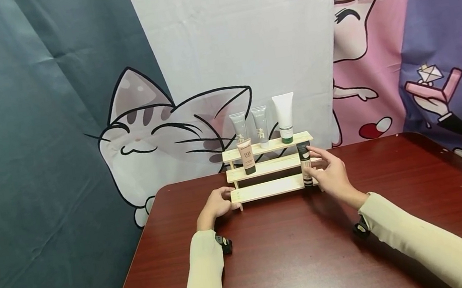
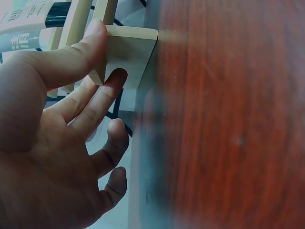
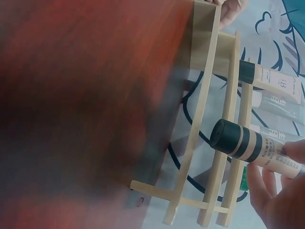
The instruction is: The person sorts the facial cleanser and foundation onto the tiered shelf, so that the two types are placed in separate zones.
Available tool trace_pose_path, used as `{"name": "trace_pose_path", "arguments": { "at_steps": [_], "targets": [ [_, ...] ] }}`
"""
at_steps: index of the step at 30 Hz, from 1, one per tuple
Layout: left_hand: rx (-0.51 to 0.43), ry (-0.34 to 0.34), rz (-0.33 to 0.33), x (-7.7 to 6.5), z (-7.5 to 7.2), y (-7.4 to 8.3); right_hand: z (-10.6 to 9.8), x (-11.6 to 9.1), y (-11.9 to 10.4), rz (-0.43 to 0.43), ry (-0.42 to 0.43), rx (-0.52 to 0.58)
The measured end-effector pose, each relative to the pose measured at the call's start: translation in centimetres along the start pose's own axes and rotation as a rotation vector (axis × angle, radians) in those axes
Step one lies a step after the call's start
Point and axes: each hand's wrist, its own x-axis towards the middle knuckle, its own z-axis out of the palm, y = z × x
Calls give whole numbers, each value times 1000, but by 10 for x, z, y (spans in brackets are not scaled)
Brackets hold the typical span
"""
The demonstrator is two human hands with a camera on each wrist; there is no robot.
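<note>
A three-tier wooden rack (image 1: 271, 188) stands on the table. My left hand (image 1: 219, 202) grips the left end of its lowest shelf; in the left wrist view the thumb lies on one face of the board and fingers reach under it. My right hand (image 1: 333, 174) pinches a black and beige cosmetic tube (image 3: 252, 147) between thumb and fingers, cap down, at the rack's right end. Whether its cap touches a shelf I cannot tell. A pink BB cream tube (image 1: 247, 157) stands on the middle shelf's left part.
On the top shelf stand two grey tubes (image 1: 261, 126) and a white tube (image 1: 284, 116) with a green cap. Behind the reddish-brown table (image 1: 279, 253) hangs a cartoon-printed curtain (image 1: 200, 37), close to the rack's back.
</note>
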Motion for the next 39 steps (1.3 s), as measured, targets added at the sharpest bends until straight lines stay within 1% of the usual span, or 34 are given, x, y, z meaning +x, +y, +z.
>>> {"name": "trace_pose_path", "arguments": {
  "at_steps": [4, 7, 11, 14, 19, 22, 26, 30, 35, 39],
  "targets": [
    [-10, 5, -7, -1, -1, -1, 7, 6, -7, -41, 6, 23],
    [-13, 4, -11, -1, -2, -1, 10, 7, -21, -59, 5, 57],
    [2, -3, -3, 0, -1, -1, 14, 10, -38, -59, 0, 93],
    [14, -6, 0, 2, 0, -1, 18, 15, -41, -65, -2, 114],
    [15, -6, -12, 2, 0, 1, 26, 24, -43, -88, -6, 113],
    [0, -5, -23, 2, 0, 2, 32, 32, -37, -101, 2, 95],
    [-17, -6, -30, 3, 1, 2, 39, 46, -17, -119, 27, 88],
    [-17, -5, -23, 4, 1, 2, 45, 56, -1, -110, 32, 121],
    [-33, -3, -29, 4, 1, 2, 51, 60, 6, -92, 15, 150],
    [-40, -3, -35, 3, 2, 1, 55, 61, 8, -105, -1, 128]
  ]
}}
